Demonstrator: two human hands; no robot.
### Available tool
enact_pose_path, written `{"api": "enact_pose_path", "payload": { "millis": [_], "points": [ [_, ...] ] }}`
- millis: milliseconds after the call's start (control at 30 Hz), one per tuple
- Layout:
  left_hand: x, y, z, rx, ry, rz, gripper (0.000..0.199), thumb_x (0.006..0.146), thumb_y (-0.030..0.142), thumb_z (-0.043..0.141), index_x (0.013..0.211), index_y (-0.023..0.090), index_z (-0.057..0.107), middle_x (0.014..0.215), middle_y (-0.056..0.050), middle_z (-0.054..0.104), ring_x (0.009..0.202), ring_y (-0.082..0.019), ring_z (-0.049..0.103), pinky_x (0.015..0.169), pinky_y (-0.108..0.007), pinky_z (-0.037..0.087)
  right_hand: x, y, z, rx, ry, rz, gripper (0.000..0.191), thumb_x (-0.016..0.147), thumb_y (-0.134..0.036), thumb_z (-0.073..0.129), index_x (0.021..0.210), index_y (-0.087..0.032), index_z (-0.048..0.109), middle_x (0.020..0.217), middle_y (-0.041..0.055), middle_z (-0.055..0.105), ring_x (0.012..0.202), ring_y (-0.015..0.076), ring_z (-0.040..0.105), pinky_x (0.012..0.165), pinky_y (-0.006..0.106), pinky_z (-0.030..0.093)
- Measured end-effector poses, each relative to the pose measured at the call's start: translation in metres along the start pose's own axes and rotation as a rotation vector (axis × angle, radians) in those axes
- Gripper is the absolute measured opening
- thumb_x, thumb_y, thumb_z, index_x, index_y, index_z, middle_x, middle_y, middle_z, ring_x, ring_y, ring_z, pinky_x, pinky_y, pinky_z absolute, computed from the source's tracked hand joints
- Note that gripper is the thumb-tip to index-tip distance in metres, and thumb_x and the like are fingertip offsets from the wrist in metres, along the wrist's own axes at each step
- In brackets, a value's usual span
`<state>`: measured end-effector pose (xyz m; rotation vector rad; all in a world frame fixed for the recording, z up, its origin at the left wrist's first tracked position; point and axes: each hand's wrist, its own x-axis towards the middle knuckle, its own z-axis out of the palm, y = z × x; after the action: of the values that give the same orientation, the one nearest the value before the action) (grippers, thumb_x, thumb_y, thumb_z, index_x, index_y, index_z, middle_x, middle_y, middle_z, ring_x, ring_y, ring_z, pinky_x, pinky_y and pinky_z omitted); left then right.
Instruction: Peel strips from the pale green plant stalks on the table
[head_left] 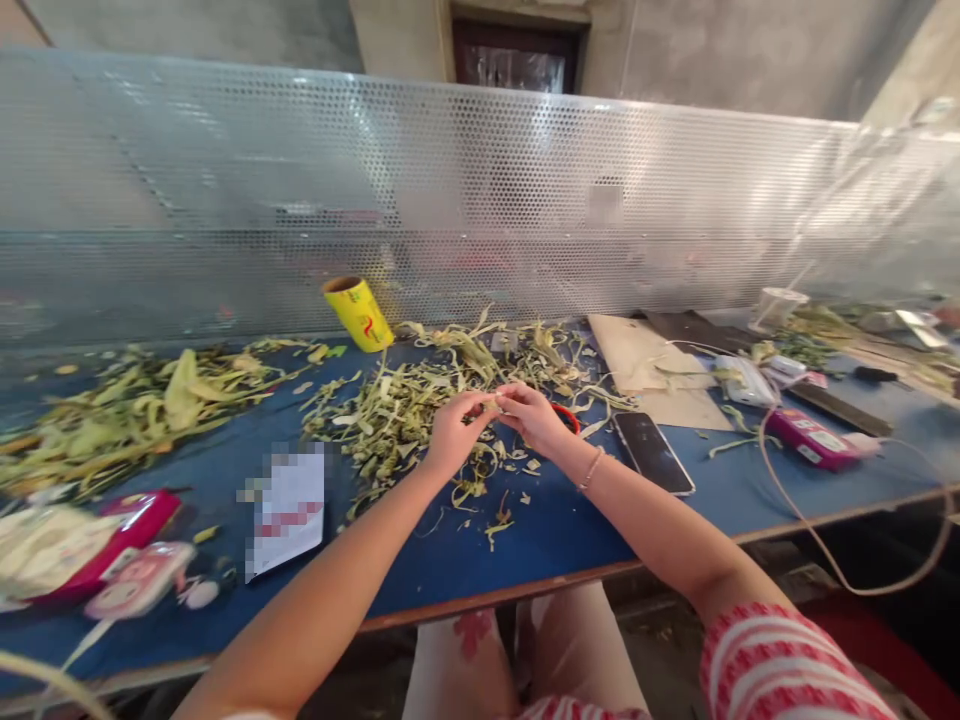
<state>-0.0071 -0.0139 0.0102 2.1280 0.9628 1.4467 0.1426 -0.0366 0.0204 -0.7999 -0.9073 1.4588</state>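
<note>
Both hands meet over a heap of dried greenish leaf strips (397, 400) on the blue table (555, 535). My left hand (459, 432) has thumb and fingers pinched together around something small and pale, too small to name. Touching the same spot from the right, my right hand (531, 418) is pinched too, and what it holds cannot be made out. A red ring-shaped handle (568, 418) shows just behind my right hand. Small leaf scraps (501, 522) lie below the hands.
A yellow tube (360, 315) leans by the perforated metal screen (480, 200). More leaves (180, 395) lie left. Nearby are a phone (652, 455), cardboard (656, 370), a magenta pack (812, 438) with a looping cable (780, 490), and a white card (291, 510).
</note>
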Motion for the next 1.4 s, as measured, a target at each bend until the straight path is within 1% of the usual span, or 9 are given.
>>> {"api": "enact_pose_path", "payload": {
  "millis": [167,300,433,633,933,1100,1200,1300,1400],
  "points": [
    [-0.009,0.003,-0.001,-0.050,-0.016,-0.022,0.015,0.074,0.022,0.067,0.088,0.019,0.069,0.082,-0.004,0.071,0.068,-0.013,0.062,0.072,-0.028,0.052,-0.005,0.007,-0.001,-0.091,0.008,-0.008,0.034,0.058,-0.037,0.082,0.078,-0.017,0.064,0.072,-0.0040,0.063,0.067,0.0064,0.058,0.068,0.021,0.048],
    [-0.013,0.008,-0.005,-0.213,-0.045,-0.181,0.020,0.070,0.027,0.071,0.086,0.017,0.069,0.078,-0.004,0.069,0.067,-0.013,0.062,0.065,-0.026,0.051,-0.009,0.009,0.004,-0.167,0.018,-0.048,0.037,0.060,-0.044,0.079,0.079,-0.018,0.062,0.067,-0.0056,0.058,0.059,0.0052,0.051,0.057,0.019,0.042],
    [-0.014,0.005,-0.003,-0.528,-0.094,-0.371,0.026,0.074,0.038,0.067,0.087,0.016,0.071,0.088,-0.006,0.071,0.076,-0.015,0.065,0.072,-0.028,0.053,-0.010,0.009,0.006,-0.133,0.030,-0.031,0.040,0.058,-0.047,0.079,0.080,-0.019,0.061,0.071,-0.0056,0.058,0.058,0.0053,0.050,0.056,0.021,0.042],
    [-0.012,-0.003,-0.001,-0.673,-0.081,-0.608,0.024,0.065,0.035,0.076,0.078,0.016,0.070,0.069,-0.001,0.068,0.063,-0.012,0.064,0.069,-0.027,0.052,-0.011,0.010,0.005,-0.141,0.014,-0.003,0.039,0.058,-0.046,0.080,0.078,-0.018,0.061,0.072,-0.0049,0.057,0.060,0.0059,0.052,0.056,0.021,0.042],
    [-0.012,0.005,0.000,-0.663,-0.024,-0.606,0.027,0.066,0.035,0.074,0.082,0.016,0.064,0.075,0.000,0.066,0.065,-0.011,0.062,0.069,-0.027,0.052,-0.013,0.009,0.006,-0.124,-0.022,0.002,0.031,0.065,-0.041,0.074,0.086,-0.020,0.063,0.078,-0.0024,0.060,0.068,0.0086,0.056,0.063,0.023,0.047],
    [-0.011,0.004,0.004,-0.807,0.007,-0.656,0.032,0.069,0.040,0.069,0.090,0.016,0.064,0.083,-0.003,0.069,0.073,-0.014,0.064,0.075,-0.031,0.052,-0.012,0.009,0.004,-0.210,-0.044,-0.055,0.038,0.065,-0.027,0.073,0.100,-0.022,0.061,0.088,-0.0011,0.060,0.076,0.0099,0.057,0.067,0.024,0.048],
    [-0.011,0.002,0.005,-0.887,-0.016,-0.668,0.032,0.063,0.031,0.071,0.090,0.016,0.063,0.087,-0.004,0.070,0.079,-0.016,0.065,0.079,-0.033,0.052,-0.009,0.012,0.002,-0.283,-0.044,-0.098,0.042,0.063,-0.023,0.073,0.103,-0.022,0.059,0.090,-0.0007,0.060,0.075,0.0099,0.055,0.068,0.025,0.048],
    [-0.012,0.000,0.005,-0.837,-0.052,-0.645,0.033,0.060,0.023,0.071,0.091,0.016,0.063,0.090,-0.004,0.070,0.085,-0.017,0.066,0.084,-0.034,0.051,-0.009,0.013,0.001,-0.329,-0.016,-0.102,0.039,0.065,-0.026,0.072,0.101,-0.022,0.057,0.090,-0.0013,0.058,0.071,0.0091,0.053,0.064,0.024,0.047],
    [-0.015,-0.001,0.005,-0.704,-0.071,-0.610,0.028,0.063,0.025,0.073,0.087,0.016,0.062,0.086,-0.003,0.069,0.082,-0.015,0.065,0.082,-0.031,0.050,-0.011,0.013,0.001,-0.368,-0.008,-0.101,0.029,0.069,-0.032,0.069,0.092,-0.021,0.056,0.087,-0.0015,0.057,0.070,0.0091,0.053,0.062,0.024,0.047]
  ]
}}
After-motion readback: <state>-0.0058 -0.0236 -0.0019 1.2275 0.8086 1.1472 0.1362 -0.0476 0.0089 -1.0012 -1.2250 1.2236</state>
